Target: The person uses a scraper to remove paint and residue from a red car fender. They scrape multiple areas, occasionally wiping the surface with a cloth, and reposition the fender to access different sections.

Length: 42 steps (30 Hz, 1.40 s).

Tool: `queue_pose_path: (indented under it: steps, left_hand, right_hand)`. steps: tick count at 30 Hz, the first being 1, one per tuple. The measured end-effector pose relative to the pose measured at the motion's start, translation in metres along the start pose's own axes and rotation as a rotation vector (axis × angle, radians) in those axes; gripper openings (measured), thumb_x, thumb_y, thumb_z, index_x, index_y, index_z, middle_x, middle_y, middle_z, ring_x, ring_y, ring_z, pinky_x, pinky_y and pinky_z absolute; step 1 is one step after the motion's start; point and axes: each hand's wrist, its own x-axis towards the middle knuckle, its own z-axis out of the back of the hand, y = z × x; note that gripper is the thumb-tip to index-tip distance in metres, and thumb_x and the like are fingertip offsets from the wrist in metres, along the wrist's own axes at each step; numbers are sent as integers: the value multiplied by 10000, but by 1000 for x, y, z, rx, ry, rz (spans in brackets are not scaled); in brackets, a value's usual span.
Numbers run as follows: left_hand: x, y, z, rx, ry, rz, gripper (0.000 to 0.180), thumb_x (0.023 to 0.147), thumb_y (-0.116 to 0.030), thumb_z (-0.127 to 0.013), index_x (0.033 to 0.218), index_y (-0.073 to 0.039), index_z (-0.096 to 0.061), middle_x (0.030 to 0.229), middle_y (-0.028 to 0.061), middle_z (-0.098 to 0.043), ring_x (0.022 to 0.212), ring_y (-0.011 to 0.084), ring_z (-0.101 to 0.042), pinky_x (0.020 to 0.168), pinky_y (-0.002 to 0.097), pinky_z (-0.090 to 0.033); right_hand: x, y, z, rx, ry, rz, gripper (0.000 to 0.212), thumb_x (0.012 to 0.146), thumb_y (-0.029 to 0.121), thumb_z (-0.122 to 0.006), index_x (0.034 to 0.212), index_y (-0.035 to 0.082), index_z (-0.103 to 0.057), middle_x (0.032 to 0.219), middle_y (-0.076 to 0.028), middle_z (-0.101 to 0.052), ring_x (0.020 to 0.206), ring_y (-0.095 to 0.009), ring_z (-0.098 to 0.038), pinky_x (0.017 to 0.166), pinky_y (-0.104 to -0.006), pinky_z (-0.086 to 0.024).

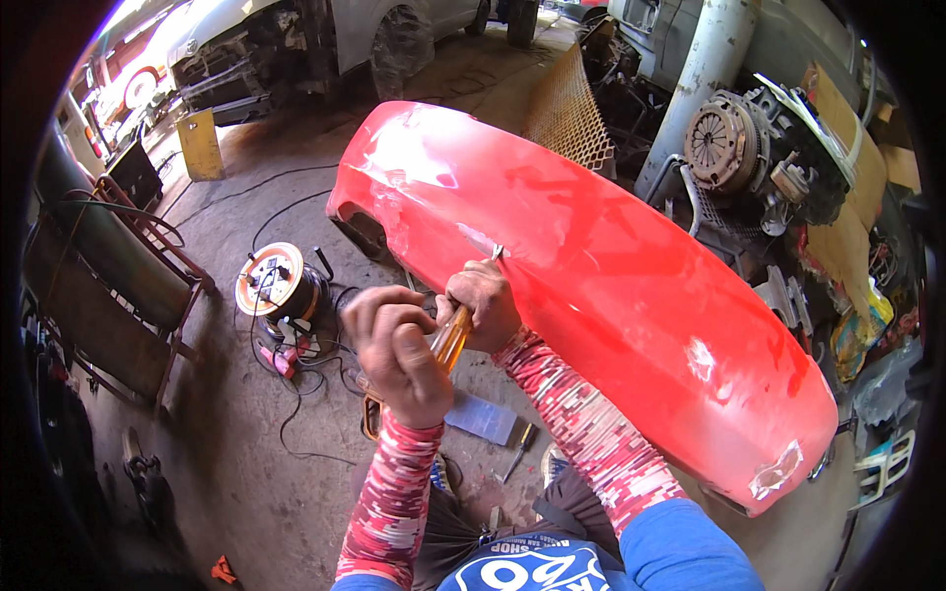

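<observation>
A big red car bumper cover (pixel 591 256) lies slantwise before me, with pale scuffed patches on its surface. My right hand (pixel 483 300) is closed around the front of a screwdriver-like tool with a clear amber handle (pixel 452 338). Its short metal tip pokes out above the fist, at the bumper's near edge beside a whitish scraped patch (pixel 477 237). My left hand (pixel 399 350) is curled at the rear of the same handle and hides its end; its fingers are slightly blurred.
An orange-and-black cable reel (pixel 276 280) with trailing cords stands left of the bumper. By my feet lie another screwdriver (pixel 517 451) and a bluish plastic box (pixel 481 418). A metal rack (pixel 128 286) stands left. Clutch parts (pixel 727 143) and a pole (pixel 705 84) are at right.
</observation>
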Motion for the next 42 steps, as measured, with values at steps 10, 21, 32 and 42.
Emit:
queue_pose_path:
  steps: [10, 21, 32, 42]
  left_hand:
    - [-31, 8, 4, -123, 211, 210, 260, 975, -206, -612, 1066, 37, -602, 1072, 166, -606, 961, 269, -621, 824, 350, -501]
    - [5, -1, 2, -69, 345, 101, 142, 972, -59, -610, 1075, 38, -595, 996, 193, -601, 905, 343, -624, 813, 399, -509]
    - [85, -55, 6, 45, -39, -26, 366, 1119, -220, -320, 910, -18, -542, 957, 153, -606, 905, 250, -593, 838, 353, -476]
    - [-3, 13, -11, 42, 78, 57, 442, 1080, -288, -373, 770, -44, -573, 864, 136, -608, 906, 306, -541, 865, 418, -403]
  right_hand:
    - [5, 4, 2, 15, 22, -74, 254, 764, 126, -734, 671, 97, -499, 639, -117, -545, 637, -359, -556, 641, -468, -428]
    - [22, 10, -3, 107, -136, -264, 235, 821, 99, -707, 705, 70, -505, 643, -164, -552, 658, -411, -596, 624, -508, -454]
    - [15, 3, -2, 75, -176, -153, 229, 756, 45, -702, 673, 71, -491, 614, -129, -503, 579, -339, -543, 592, -450, -418]
    - [-3, -4, 3, 5, 38, -38, 234, 699, 148, -729, 645, 105, -505, 635, -112, -550, 647, -336, -569, 657, -462, -428]
